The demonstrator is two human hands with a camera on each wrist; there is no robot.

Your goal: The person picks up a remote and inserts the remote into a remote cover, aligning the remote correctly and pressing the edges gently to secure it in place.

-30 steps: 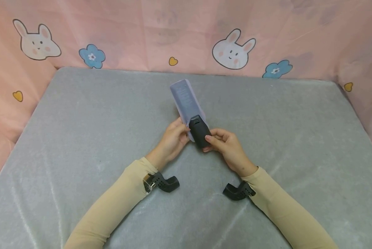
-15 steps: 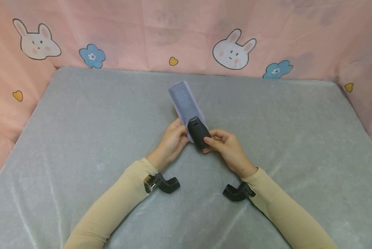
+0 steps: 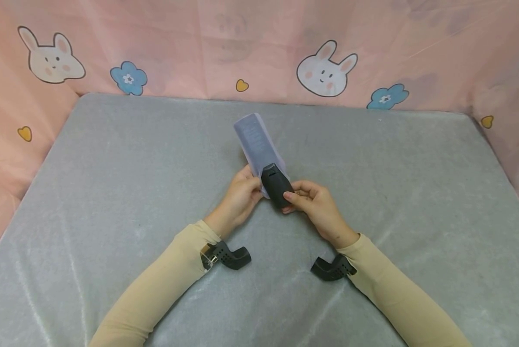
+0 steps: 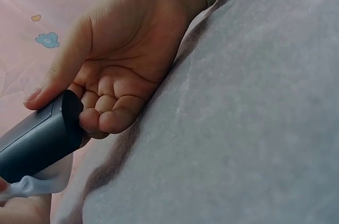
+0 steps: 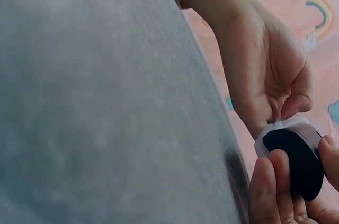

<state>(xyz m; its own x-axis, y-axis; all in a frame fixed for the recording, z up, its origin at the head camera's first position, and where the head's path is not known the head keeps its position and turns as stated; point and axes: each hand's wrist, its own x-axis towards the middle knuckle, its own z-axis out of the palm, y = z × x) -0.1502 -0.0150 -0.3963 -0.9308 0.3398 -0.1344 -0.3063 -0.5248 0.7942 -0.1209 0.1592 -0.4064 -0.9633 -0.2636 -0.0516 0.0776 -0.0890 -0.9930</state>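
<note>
A black remote control [image 3: 277,187] lies at an angle between the two hands, above the middle of the table. Its far part sits inside a translucent pale purple sleeve [image 3: 256,140], through which faint lines of print show. The near part stands out bare, with a small notch on its upper face. My left hand [image 3: 239,196] pinches the sleeve at its near left edge, most of its fingers hidden underneath. With the thumb on top and fingers below, my right hand [image 3: 315,206] grips the bare end of the remote control; in the left wrist view its thumb presses the black casing [image 4: 42,139].
Grey velvety cloth covers the table [image 3: 112,168]. Behind it hangs a pink curtain [image 3: 177,48] printed with rabbits, flowers and hearts. Black wrist mounts [image 3: 231,255] stick out from both beige sleeves.
The sleeve's far end has swung slightly left and down, and the remote control has shifted a little with it. Both hands keep their hold almost in place.
</note>
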